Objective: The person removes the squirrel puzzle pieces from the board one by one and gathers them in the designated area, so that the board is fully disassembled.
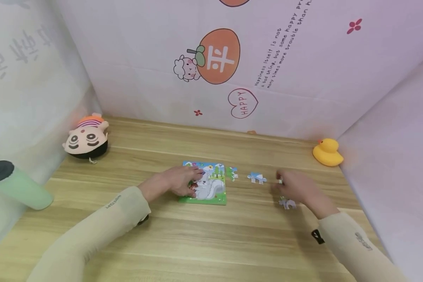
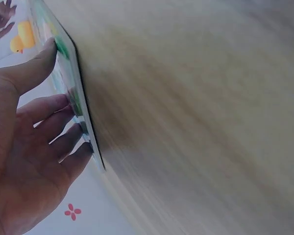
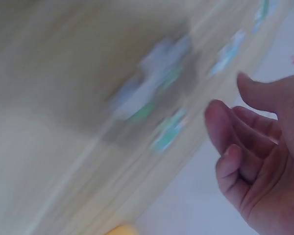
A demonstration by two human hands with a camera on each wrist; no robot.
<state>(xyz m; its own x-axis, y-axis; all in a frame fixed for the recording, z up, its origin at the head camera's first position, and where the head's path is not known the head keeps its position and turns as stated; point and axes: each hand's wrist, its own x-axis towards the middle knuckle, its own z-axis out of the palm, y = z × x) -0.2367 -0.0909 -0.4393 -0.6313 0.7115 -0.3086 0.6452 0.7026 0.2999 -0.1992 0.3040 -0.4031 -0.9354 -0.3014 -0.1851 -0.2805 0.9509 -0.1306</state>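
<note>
A squirrel jigsaw puzzle (image 1: 214, 198) lies flat on the table, and my left hand (image 1: 181, 181) rests its fingertips on its left part. The left wrist view shows those fingers (image 2: 54, 122) spread and bent lightly against the puzzle's face. To the right, my right hand (image 1: 297, 188) hovers over loose pieces with its fingers loosely bent; in the right wrist view nothing sits between thumb and fingers. Below it lies a grey-white piece (image 1: 288, 203), and a small green piece (image 3: 170, 130) is partly hidden by the hand in the head view.
Between the puzzle and my right hand lie a blue piece (image 1: 256, 178) and a green piece (image 1: 231, 173) near the puzzle's edge. A yellow rubber duck (image 1: 328, 152) stands at the back right, a plush doll (image 1: 87, 137) at the back left. A green bottle (image 1: 26, 188) is at left.
</note>
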